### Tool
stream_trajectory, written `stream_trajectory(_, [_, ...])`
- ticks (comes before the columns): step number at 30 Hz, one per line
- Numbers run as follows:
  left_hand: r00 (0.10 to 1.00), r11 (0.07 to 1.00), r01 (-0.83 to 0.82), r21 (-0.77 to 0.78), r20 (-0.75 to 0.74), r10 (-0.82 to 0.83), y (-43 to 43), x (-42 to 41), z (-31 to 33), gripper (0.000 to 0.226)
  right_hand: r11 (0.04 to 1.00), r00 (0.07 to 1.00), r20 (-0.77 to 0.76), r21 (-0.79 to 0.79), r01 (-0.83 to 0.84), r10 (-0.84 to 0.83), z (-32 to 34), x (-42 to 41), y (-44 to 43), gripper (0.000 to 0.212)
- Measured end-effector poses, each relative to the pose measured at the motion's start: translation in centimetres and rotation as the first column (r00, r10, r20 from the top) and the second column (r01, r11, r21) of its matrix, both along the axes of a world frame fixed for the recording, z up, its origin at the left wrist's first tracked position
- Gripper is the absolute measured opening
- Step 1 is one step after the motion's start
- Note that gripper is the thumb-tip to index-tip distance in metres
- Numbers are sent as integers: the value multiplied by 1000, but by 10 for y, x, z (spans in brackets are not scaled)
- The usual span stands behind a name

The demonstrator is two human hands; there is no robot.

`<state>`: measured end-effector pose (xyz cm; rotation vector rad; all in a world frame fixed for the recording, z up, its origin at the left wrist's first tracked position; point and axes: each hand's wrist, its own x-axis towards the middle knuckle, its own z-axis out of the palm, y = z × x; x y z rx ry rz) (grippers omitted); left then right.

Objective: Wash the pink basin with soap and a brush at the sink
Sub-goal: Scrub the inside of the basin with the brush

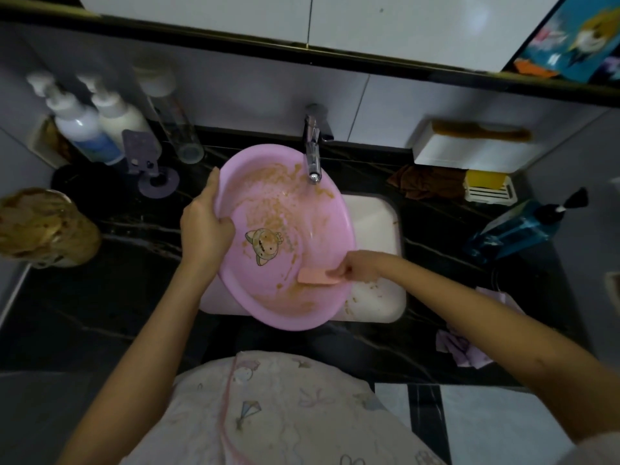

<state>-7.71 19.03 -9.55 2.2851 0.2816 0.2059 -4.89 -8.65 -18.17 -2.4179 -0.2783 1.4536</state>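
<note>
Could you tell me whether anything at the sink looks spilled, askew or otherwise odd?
The pink basin is smeared with brown residue, thickest below the faucet, and lies tilted across the sink, its rim gripped by the left hand. Brown specks have spilled into the sink. The right hand pinches a soap bar inside the basin.

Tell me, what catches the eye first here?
The big pink basin, smeared with brownish grime, fills the middle, held over the white sink below the faucet. The left hand grips its left rim, while the right hand holds a peach-coloured soap bar against its inner wall at the lower right.
</note>
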Motion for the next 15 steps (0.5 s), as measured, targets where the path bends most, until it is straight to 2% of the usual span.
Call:
stream_trajectory(1, [1000, 1000, 0, -3, -8, 0, 0, 0, 0, 76, 999, 999, -4, -22, -38, 38, 0, 11, -4, 37])
stream_trajectory(2, [1000, 1000, 3, -5, -13, -3, 0, -1, -1, 77, 996, 997, 54, -76, -48, 52, 2, 23, -6, 40])
stream_trajectory(4, [1000, 1000, 26, 0, -16, -26, 0, -2, 0, 77, 972, 936, 342, -233, 3, 80, 11, 48, -6, 45])
stream_trajectory(6, [999, 999, 45, 15, -16, -45, -1, 0, 3, 77, 947, 709, 664, -320, -17, 237, 22, 66, 0, 41])
stream_trajectory(7, [998, 998, 56, 32, -11, -56, -2, 2, 4, 78, 938, 604, 733, -341, -71, 312, 23, 70, 3, 40])
stream_trajectory(8, [998, 996, 66, 54, -6, -66, -1, 5, 6, 79, 946, 585, 753, -313, -84, 301, 27, 69, 8, 40])
stream_trajectory(9, [998, 995, 66, 71, -1, -66, 0, 8, 8, 79, 969, 652, 728, -242, -41, 210, 23, 73, 10, 41])
stream_trajectory(10, [998, 995, 67, 80, -4, -67, 0, 10, 9, 79, 981, 763, 640, -190, 43, 91, 21, 71, 9, 42])
stream_trajectory(11, [998, 994, 64, 87, -8, -63, 3, 11, 11, 79, 978, 874, 486, -192, 82, 23, 17, 73, 11, 40])
stream_trajectory(12, [997, 993, 76, 93, -15, -74, 4, 13, 12, 79, 972, 957, 290, -231, 40, 30, 15, 72, 12, 37])
stream_trajectory(13, [996, 991, 90, 97, -27, -88, 4, 14, 13, 78, 964, 990, 122, -262, -36, 70, 17, 73, 12, 35])
stream_trajectory(14, [995, 991, 93, 100, -35, -90, 4, 16, 15, 77, 954, 992, 21, -276, -114, 124, 20, 76, 14, 37])
stream_trajectory(15, [994, 990, 99, 100, -44, -95, 4, 17, 16, 76, 946, 986, 11, -284, -159, 169, 22, 77, 15, 38])
